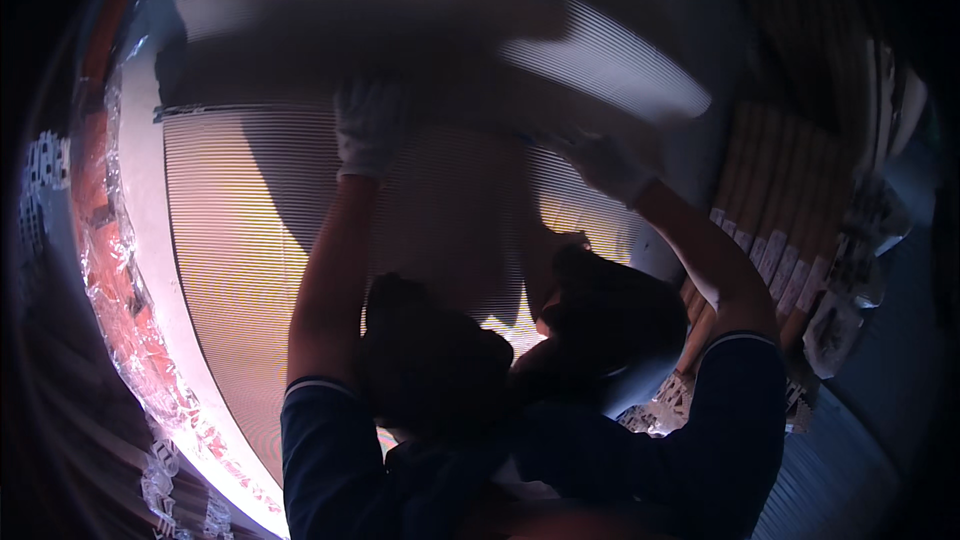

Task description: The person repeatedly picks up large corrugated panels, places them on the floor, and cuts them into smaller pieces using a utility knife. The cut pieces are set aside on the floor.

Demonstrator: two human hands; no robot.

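Nearest, dark blue sleeves (735, 410) sit above the person's elbows, beside dark rounded shapes (435, 355) too shadowed to identify. Beyond them the ribbed sheet (230, 240) spreads across the middle, partly shaded. The left hand (372, 130), in a pale glove, is at the sheet's far part; its fingers fade into shadow, so one cannot tell whether they grip. The right hand (605, 165), likewise gloved, reaches over the right part, its grip equally unclear. At the right lie long tan packages (770, 180) side by side, bearing pale labels; their contents are hidden. Along the left, shiny clear wrapping (125, 260) covers red material. Farthest, a curved ribbed panel (620, 60) catches light beyond the hands.
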